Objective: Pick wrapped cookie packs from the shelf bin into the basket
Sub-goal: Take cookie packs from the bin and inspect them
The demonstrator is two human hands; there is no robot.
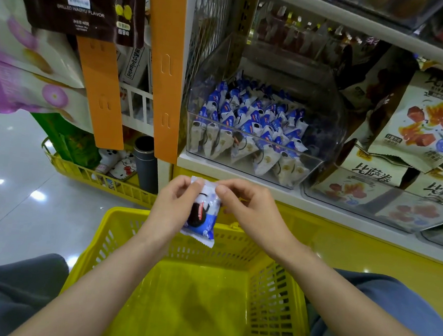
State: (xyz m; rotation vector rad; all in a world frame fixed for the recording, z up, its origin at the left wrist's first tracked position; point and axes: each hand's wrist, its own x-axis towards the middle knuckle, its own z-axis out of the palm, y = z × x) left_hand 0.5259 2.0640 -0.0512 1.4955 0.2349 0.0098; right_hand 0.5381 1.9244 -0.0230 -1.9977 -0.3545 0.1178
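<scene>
One blue-and-white wrapped cookie pack (pixel 203 215) hangs upright over the far rim of the yellow basket (pixel 121 242). My left hand (pixel 172 203) pinches its top left corner and my right hand (pixel 246 209) pinches its top right corner. The basket's inside shows nothing but its yellow floor. Above and behind, a clear plastic shelf bin (pixel 331 117) holds several more cookie packs (pixel 247 122) of the same kind, piled loosely.
Snack bags (pixel 428 122) fill the shelf right of the bin. Orange hanging strips (pixel 167 69) with hung snack packs stand to the left. A second yellow basket (pixel 96 177) with goods sits on the glossy floor at left. My knees flank the basket.
</scene>
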